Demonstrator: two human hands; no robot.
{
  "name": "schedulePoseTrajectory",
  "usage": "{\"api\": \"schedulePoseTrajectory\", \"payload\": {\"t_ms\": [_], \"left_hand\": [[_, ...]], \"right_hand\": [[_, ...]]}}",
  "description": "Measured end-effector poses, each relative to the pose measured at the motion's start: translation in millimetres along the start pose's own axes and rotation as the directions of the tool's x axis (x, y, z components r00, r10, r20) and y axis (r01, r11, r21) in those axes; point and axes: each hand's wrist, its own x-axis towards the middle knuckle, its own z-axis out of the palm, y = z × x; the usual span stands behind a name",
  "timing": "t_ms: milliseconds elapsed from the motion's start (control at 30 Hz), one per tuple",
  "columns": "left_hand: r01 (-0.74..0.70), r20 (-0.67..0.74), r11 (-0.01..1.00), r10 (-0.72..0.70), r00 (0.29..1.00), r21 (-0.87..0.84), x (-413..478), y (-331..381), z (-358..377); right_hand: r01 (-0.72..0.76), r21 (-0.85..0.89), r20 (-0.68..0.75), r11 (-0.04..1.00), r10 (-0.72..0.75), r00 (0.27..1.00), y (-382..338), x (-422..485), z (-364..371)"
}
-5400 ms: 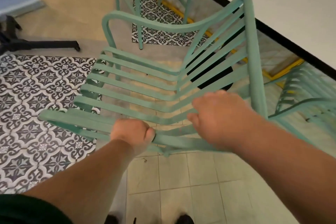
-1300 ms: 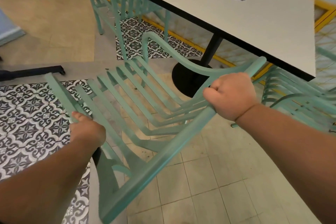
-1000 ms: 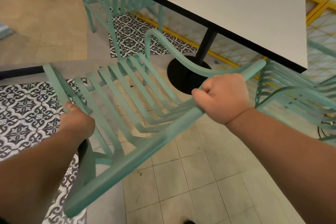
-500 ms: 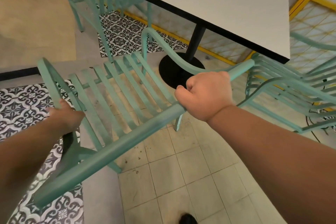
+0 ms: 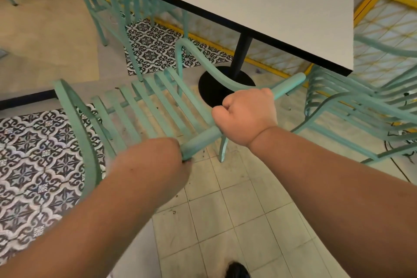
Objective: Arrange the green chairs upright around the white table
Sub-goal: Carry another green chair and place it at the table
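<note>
A green slatted chair point(image 5: 144, 106) stands upright on the floor just in front of the white table point(image 5: 282, 7), its seat facing the table's black base point(image 5: 216, 88). My right hand point(image 5: 246, 117) is clenched around the chair's top back rail near its right end. My left hand point(image 5: 173, 151) sits on the same rail further left, wrist bent over it, fingers hidden under the forearm. Another green chair point(image 5: 112, 7) stands at the table's far left side.
A stack of green chairs point(image 5: 361, 106) lies at the right beside the table. A yellow-framed mesh fence point(image 5: 383, 22) runs behind. A black bar point(image 5: 27, 99) lies on the floor at the left. Patterned tiles point(image 5: 33, 153) lie under the chair's left side.
The chair went from tilted in the air to standing on its legs near the table. My left hand left the left armrest and came onto the top rail beside my right hand.
</note>
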Motion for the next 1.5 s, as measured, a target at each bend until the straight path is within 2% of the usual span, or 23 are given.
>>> {"api": "schedulePoseTrajectory", "payload": {"t_ms": [67,133,233,267,333,433,500,633,1067,1167,1300,1500], "left_hand": [[0.017,-0.050,0.996,-0.012,0.999,0.093,10,0,11],[0.019,-0.093,0.994,-0.010,0.996,0.106,14,0,13],[0.002,-0.140,0.993,0.014,0.990,0.114,13,-2,15],[-0.004,-0.152,0.994,0.021,0.988,0.113,12,-2,15],[-0.012,-0.167,0.993,0.032,0.985,0.118,13,-2,16],[-0.017,-0.195,0.992,0.041,0.980,0.123,12,-3,17],[-0.025,-0.206,0.993,0.049,0.977,0.118,10,-4,16],[-0.058,-0.204,0.993,0.078,0.976,0.106,9,-6,16],[-0.184,-0.130,0.963,0.211,0.969,0.197,0,-15,11],[-0.195,-0.130,0.955,0.228,0.965,0.225,2,-21,5],[-0.227,-0.108,0.950,0.254,0.961,0.216,8,-35,-5],[-0.229,-0.113,0.927,0.272,0.956,0.298,21,-59,-17]], "right_hand": [[0.014,0.027,-0.007,1.000,-0.014,1.000,2,0,0],[0.056,0.065,0.014,0.996,-0.057,0.998,4,1,-2],[0.119,0.229,0.096,0.966,-0.144,0.985,23,6,-17],[0.151,0.228,0.084,0.962,-0.174,0.981,33,11,-23],[0.184,0.086,0.063,0.979,-0.190,0.980,53,21,-29],[0.135,-0.094,0.173,0.986,-0.117,0.978,61,21,-17],[0.096,-0.129,0.139,0.987,-0.078,0.987,56,18,-10],[0.036,-0.102,0.096,0.994,-0.026,0.995,50,15,-11],[-0.059,-0.104,0.171,0.993,0.077,0.982,49,-29,-23],[-0.039,-0.121,0.199,0.992,0.062,0.978,45,-33,-27],[-0.138,-0.031,0.179,0.990,0.142,0.974,36,-35,-24],[-0.169,0.035,0.179,0.985,0.160,0.971,20,-39,-21]]}}
